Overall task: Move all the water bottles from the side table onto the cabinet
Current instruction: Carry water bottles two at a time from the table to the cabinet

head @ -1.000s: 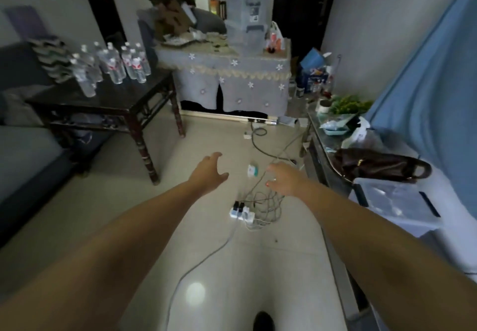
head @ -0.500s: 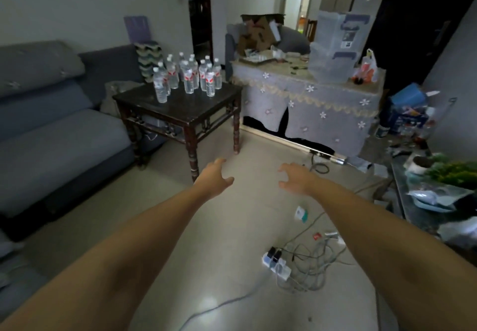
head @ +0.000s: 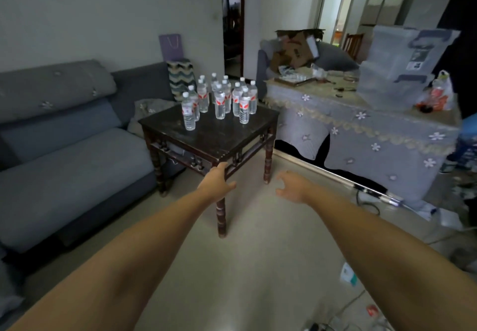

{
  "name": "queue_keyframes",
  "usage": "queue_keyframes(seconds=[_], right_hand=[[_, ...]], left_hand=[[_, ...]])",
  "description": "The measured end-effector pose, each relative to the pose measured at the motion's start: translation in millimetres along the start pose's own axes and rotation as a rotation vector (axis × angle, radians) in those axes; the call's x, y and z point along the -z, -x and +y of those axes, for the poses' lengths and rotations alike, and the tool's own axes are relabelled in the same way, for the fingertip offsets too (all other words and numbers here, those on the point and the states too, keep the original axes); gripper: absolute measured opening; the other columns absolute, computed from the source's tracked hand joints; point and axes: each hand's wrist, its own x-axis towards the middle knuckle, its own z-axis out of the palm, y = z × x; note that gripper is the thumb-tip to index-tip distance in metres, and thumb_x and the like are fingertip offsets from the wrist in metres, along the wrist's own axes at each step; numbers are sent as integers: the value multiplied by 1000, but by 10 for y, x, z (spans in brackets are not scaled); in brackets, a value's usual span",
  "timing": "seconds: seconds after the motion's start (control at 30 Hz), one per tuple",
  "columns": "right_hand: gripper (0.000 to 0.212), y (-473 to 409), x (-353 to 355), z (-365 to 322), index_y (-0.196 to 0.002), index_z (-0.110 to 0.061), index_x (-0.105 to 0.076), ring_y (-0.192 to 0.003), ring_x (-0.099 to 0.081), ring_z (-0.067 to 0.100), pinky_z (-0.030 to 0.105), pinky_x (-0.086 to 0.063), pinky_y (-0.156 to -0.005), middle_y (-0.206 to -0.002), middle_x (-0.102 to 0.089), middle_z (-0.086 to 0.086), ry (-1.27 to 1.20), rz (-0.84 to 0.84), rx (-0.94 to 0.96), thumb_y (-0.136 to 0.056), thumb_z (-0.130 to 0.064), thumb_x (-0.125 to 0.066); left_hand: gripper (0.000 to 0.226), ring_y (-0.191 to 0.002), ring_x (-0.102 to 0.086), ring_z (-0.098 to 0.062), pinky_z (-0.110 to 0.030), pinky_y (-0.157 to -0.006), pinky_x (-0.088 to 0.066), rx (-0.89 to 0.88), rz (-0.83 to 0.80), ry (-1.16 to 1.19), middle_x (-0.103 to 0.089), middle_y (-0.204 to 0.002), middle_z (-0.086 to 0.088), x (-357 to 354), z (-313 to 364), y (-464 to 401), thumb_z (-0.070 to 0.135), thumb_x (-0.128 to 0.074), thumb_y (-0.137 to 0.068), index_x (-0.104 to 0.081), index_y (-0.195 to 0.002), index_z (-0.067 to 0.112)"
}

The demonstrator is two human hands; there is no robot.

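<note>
Bottles (head: 219, 98) stand upright on side table (head: 227, 134).

I see both my bare forearms stretched forward from the bottom corners of the view, converging toward the middle. My left hand (head: 215, 185) is raised ahead of me, back of the hand facing up, fingers extended and loosely spread, thumb sticking out to the right. My right hand (head: 291, 187) sits at about the same height, just apart from the left, with its fingers loosely curved and splayed, thumb pointing toward the left hand. Neither hand holds anything. Both wrists look fairly straight and both arms are unsleeved.
</note>
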Motion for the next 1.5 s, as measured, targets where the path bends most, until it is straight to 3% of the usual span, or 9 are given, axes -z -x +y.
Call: queue_keyframes(seconds=[0.13, 0.3, 0.6, 0.77, 1.17, 1.3, 1.5], right_hand=[[53, -736, 161, -151, -142, -11, -46, -130, -50, 32, 37, -41, -109, -143, -47, 18, -6, 20, 11, -93, -28, -60], [51, -1512, 150, -174, -139, -12, -47, -128, -49, 33, 38, -41, -108, -140, -49, 17, 9, -38, 13, -93, -31, -59], [50, -3401, 498, -72, -138, -9, -48, -124, -52, 32, 30, -40, -100, -132, -51, 19, 23, -55, 80, -93, -27, -61], [52, -4427, 883, 73, -141, -14, -43, -129, -47, 32, 37, -39, -108, -137, -46, 15, 79, -126, 129, -94, -30, -58], [52, -6378, 1245, 893, -142, -11, -43, -125, -51, 31, 34, -41, -104, -137, -46, 16, 54, -159, 1, -95, -30, -58], [52, -7047, 1327, 1099, -143, -10, -43, -126, -51, 31, 34, -41, -105, -138, -46, 18, 44, -182, -51, -96, -30, -57], [53, -7908, 1312, 1307, -143, -7, -43, -127, -52, 32, 36, -41, -107, -139, -48, 20, -116, -130, -143, -96, -26, -58]], left_hand=[[65, -113, -58, -31, -34, -93, -44, -6, 25, 23, -58, -125, -16, 289, -162, -743, 29, -68, -84, -39, -139, 11], [65, -117, -56, -31, -36, -96, -44, 28, -25, 31, -54, -131, -18, 266, -343, -1465, 29, -67, -85, -37, -141, 12], [69, -112, -57, -29, -33, -93, -46, 115, 28, 49, -52, -131, -16, 326, -670, -3193, 32, -66, -86, -34, -144, 15], [70, -116, -55, -29, -36, -97, -46, 196, 35, 71, -51, -133, -16, 342, -609, -4294, 34, -66, -85, -33, -144, 16], [72, -119, -54, -28, -32, -96, -44, 163, -88, 188, -51, -135, -16, -278, -501, -6488, 32, -69, -84, -33, -144, 13], [83, -122, -52, -26, -31, -97, -43, 186, -141, 238, -49, -138, -15, -470, -594, -7154, 37, -73, -79, -30, -146, 13], [99, -128, -48, -26, -45, -106, -42, 228, -197, 385, -46, -142, -7, -801, -644, -7797, 40, -86, -61, -33, -142, 17]])
